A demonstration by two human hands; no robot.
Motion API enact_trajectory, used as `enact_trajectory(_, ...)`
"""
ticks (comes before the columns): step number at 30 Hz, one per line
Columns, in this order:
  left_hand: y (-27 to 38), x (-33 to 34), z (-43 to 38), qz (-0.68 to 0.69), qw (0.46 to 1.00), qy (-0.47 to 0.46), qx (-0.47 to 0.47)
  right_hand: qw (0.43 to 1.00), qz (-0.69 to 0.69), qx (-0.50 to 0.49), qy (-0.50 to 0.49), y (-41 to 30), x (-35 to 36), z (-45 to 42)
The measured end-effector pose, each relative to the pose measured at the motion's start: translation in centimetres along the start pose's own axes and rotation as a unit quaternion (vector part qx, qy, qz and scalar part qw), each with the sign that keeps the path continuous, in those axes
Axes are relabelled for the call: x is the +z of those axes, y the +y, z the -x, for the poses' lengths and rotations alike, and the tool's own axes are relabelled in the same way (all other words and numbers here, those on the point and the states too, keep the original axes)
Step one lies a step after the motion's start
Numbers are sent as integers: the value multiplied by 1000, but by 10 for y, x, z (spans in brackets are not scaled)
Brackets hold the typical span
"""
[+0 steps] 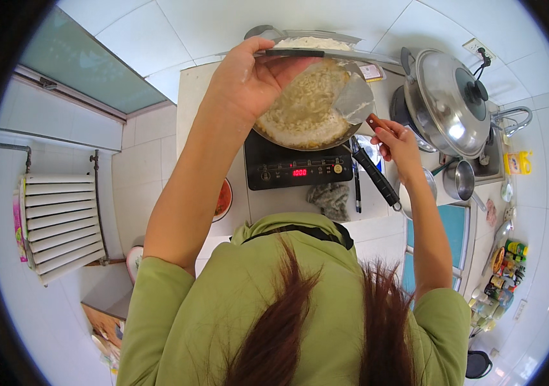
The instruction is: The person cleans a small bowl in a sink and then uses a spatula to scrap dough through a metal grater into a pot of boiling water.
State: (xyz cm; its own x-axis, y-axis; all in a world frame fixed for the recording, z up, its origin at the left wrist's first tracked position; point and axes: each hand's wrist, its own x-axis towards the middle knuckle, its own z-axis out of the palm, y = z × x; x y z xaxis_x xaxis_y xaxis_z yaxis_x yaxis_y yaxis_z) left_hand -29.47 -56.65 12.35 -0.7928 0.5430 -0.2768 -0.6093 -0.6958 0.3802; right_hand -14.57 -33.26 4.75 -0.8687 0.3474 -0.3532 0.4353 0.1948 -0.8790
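Note:
My left hand (260, 72) grips the dark-edged rim of a raised flat utensil or lid (298, 53), whose exact kind I cannot tell; white, floury-looking food (313, 43) shows along it. Below it, a pan (303, 144) holds pale, lumpy, wet food (303, 106) and sits on a black induction cooktop (298, 166) with a lit red display. With its fingers around a wooden handle, my right hand (392, 144) holds a wide metal scraper or spatula (355, 99), its blade over the pan's right side. The pan's black handle (375, 178) points down right, unheld.
A large lidded steel pot (443, 101) stands at the right, near the sink (494, 164) and a small saucepan (458, 179). A grey cloth (330, 200) lies before the cooktop. A bowl of red food (224, 200) is partly behind my left forearm.

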Motion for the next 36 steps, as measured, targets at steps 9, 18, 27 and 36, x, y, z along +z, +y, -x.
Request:
enact_trajectory(9, -12, -37, 22, -71, 995, 74, -5, 989, -126, 67, 27, -35, -33, 65)
enact_trajectory(18, -73, -99, 39, -93, 984, 152, -22, 976, 171, -136, 2, -76, -2, 61)
enact_trajectory(27, -112, -123, 37, -147, 967, 209, 19, 728, 651, -215, -22, -72, 111, 20)
enact_trajectory(36, -118, -99, 37, -111, 972, 209, 9, 709, 669, -221, 15, -111, 74, -134)
